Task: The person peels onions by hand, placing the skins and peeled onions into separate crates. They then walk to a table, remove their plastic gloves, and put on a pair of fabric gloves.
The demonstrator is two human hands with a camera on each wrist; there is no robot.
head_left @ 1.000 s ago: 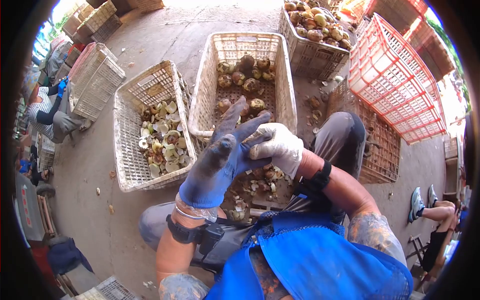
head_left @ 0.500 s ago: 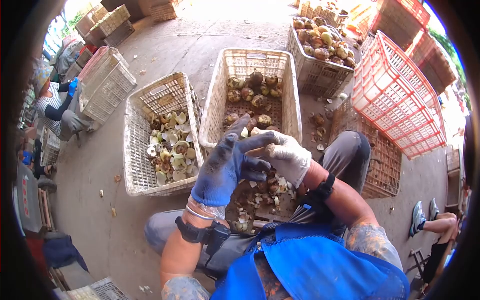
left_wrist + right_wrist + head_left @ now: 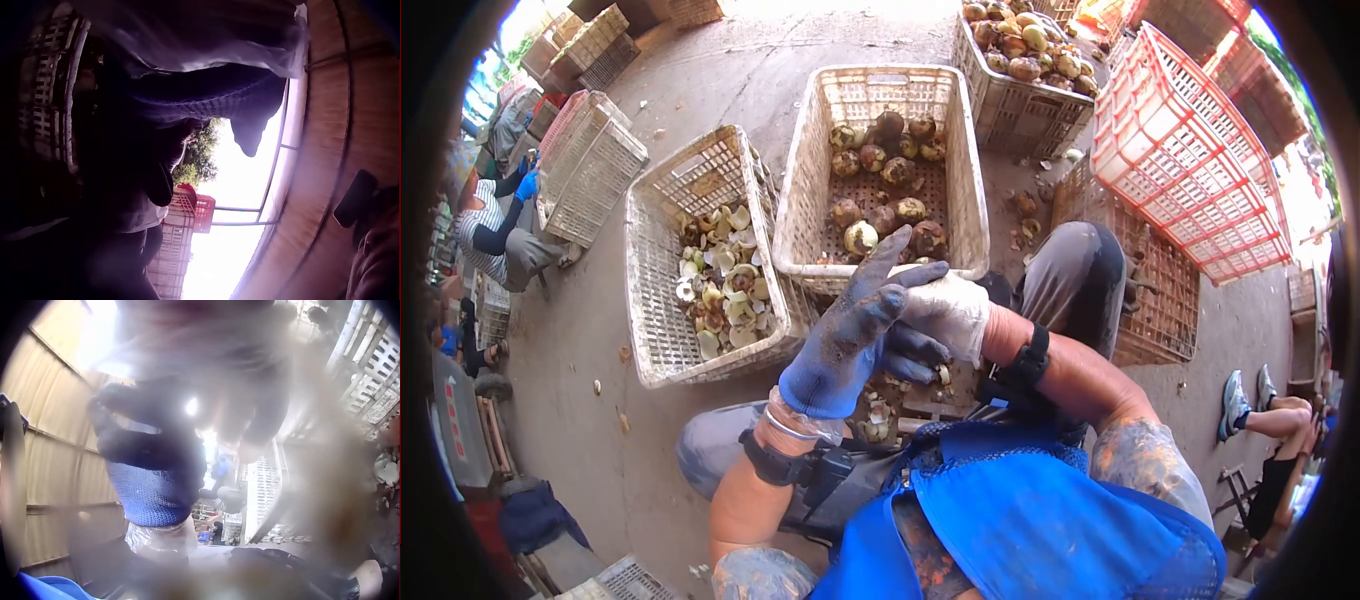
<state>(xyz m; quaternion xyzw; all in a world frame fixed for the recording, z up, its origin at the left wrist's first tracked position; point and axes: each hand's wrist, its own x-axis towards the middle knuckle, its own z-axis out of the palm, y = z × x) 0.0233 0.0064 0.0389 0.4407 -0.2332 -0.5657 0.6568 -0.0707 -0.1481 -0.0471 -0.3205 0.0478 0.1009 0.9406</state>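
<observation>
My left hand [image 3: 845,335] wears a blue glove with dark, dirty palm and fingers. Its fingers are extended and spread, crossing over my right hand [image 3: 950,308] in a white glove. The right fingers are mostly hidden behind the left hand, so I cannot tell what they grip. In the right wrist view, the blue knit cuff [image 3: 153,494] shows above a clear plastic sleeve [image 3: 159,540]. Both hands overlap the near rim of a pale crate [image 3: 975,190] holding round brown-green bulbs [image 3: 897,170]. One paler bulb [image 3: 860,238] lies near its front.
A pale crate [image 3: 650,330] at the left holds peel scraps [image 3: 730,270]. Peelings [image 3: 880,415] also lie between my legs. Behind right, a crate [image 3: 1015,110] is heaped with bulbs. A red-and-white crate [image 3: 1190,150] leans at the right. Another person [image 3: 500,225] sits far left.
My right hand has shifted from the left hand's fingers to lower behind them. The left hand has tilted to the right, and the paler bulb shows more fully. The view dipped and came back.
</observation>
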